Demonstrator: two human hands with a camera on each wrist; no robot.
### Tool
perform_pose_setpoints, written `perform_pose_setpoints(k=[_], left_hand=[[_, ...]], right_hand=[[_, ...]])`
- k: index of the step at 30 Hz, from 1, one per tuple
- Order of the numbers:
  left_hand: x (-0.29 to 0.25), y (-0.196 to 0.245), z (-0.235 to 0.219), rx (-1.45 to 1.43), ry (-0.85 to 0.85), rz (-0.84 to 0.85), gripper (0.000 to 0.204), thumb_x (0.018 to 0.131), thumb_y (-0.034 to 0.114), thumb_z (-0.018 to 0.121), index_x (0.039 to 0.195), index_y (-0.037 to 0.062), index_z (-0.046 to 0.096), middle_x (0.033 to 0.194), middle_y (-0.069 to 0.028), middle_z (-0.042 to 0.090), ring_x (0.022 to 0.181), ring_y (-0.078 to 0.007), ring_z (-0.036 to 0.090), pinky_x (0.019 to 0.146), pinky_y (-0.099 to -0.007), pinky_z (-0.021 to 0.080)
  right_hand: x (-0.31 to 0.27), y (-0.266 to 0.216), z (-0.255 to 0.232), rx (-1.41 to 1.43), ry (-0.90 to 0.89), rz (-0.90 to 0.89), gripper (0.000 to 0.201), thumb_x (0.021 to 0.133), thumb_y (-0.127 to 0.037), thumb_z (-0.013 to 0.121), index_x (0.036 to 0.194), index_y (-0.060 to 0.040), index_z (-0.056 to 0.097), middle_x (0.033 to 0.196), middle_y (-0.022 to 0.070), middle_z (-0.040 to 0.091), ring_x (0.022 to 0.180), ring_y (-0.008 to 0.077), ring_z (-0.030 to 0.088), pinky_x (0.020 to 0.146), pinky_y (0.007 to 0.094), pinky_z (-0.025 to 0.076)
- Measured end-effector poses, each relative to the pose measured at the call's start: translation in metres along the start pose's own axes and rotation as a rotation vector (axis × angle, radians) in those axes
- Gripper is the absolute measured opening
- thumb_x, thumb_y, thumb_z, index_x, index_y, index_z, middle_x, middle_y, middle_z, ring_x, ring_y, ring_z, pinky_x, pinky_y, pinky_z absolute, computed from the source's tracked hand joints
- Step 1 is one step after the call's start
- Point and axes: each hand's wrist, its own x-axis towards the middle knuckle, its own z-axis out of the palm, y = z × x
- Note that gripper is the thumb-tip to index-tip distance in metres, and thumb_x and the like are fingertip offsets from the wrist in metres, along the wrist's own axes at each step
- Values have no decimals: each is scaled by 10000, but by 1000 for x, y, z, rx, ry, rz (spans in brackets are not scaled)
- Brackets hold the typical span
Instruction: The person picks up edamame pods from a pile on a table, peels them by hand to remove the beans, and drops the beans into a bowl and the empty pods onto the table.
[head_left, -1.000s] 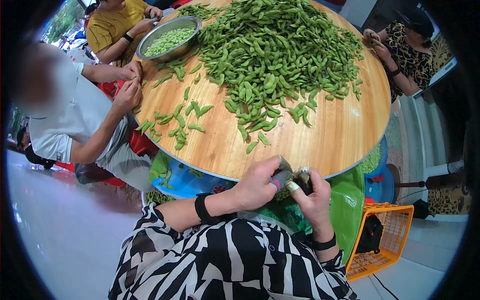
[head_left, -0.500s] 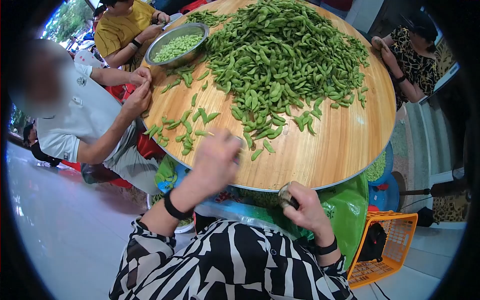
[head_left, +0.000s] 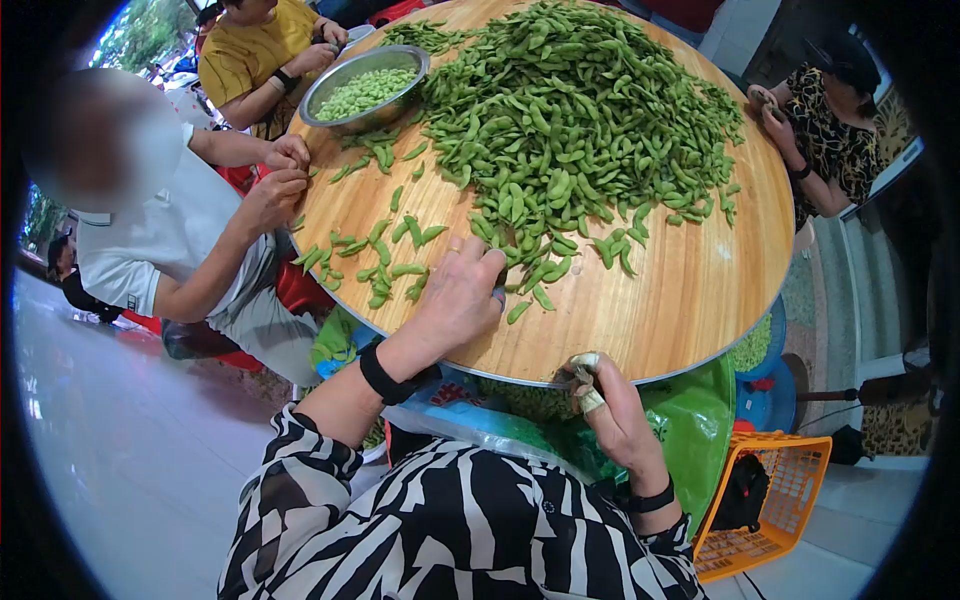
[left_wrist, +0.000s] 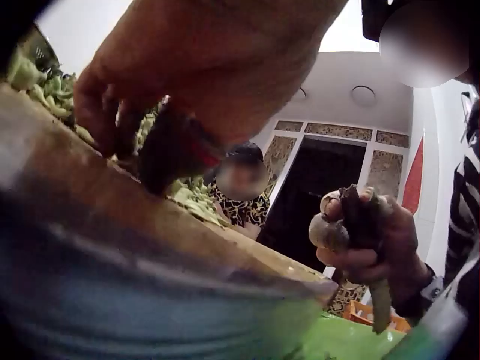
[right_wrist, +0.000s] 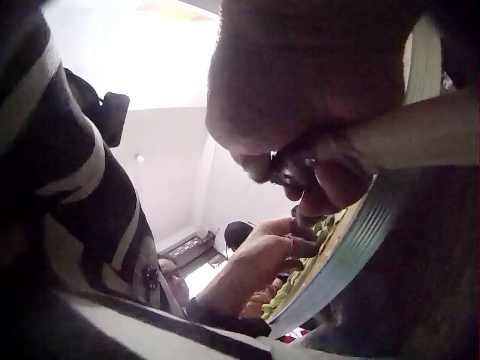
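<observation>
Left hand (head_left: pixel 462 298) at seven o'clock of pod pile (head_left: pixel 590 130): grip indeterminable; light picking advised. Right hand (head_left: pixel 615 412) curled; contents indeterminable.

On the worktop (head_left: pixel 690 300) before me lay the pods (head_left: pixel 590 130), a bowl (head_left: pixel 378 120) to their left; a crate (head_left: pixel 818 480) stood to my right.
</observation>
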Motion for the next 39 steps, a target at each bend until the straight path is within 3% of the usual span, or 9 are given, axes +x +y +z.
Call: perform_pose_setpoints(k=[5,7,10,13,21,30,36,38,39], left_hand=[[-12,12,-9,-132,-54,18,228,704,6,652,904,-8,544,823,-143,551,787,-310,559,684,-401,450],[-12,27,-22,-632,-246,-284,216,749,-31,650,944,-5,560,823,-79,608,764,-195,602,689,-309,480],[-14,53,-26,-1158,-190,-387,169,773,-51,620,917,9,557,823,-59,623,739,-118,579,674,-239,457],[-13,67,-25,-1299,-224,-364,179,791,-73,608,939,13,554,848,-5,607,787,-59,557,696,-234,466],[-5,81,-22,-1374,-174,-330,216,775,-89,611,953,10,538,878,-32,612,848,-101,594,792,-263,487],[0,80,-24,-1404,-115,-259,236,775,-86,616,969,20,534,895,-40,622,846,-114,604,764,-250,497],[2,60,-23,-1832,-428,-465,138,801,4,593,927,48,557,864,-56,626,730,-124,594,602,-259,489],[-2,65,-21,-2001,-401,-714,192,721,-56,580,885,45,568,793,-52,619,637,-127,583,525,-224,432],[-3,65,-18,-2001,-400,-714,192,721,-56,580,885,45,568,793,-52,619,637,-127,583,525,-224,432]], right_hand=[[-4,-4,5,172,28,107,290,933,-83,433,1196,24,491,834,89,554,679,159,537,626,282,451],[-2,-4,5,244,61,159,353,953,-84,405,1288,10,461,755,42,538,586,76,473,507,220,381],[2,-11,8,441,45,154,405,983,-107,378,1378,-18,394,703,18,521,540,54,436,471,190,343],[3,-9,13,580,50,119,447,1003,-137,370,1437,-44,320,696,9,515,530,49,429,475,176,349],[7,-5,9,597,65,27,441,1016,-189,368,1433,-48,341,655,13,509,496,50,420,450,173,326],[13,-27,-7,465,119,73,381,957,-29,408,1327,-5,497,666,-12,509,496,32,432,452,171,329],[23,-18,-17,344,-52,-3,390,920,13,459,1306,7,512,767,40,564,549,70,492,477,228,377],[32,-11,-13,-208,81,-570,386,884,34,505,1269,21,532,807,96,586,647,135,560,561,284,454],[31,-11,-14,-207,80,-570,386,884,34,505,1269,21,532,807,96,586,647,135,560,561,284,454]])
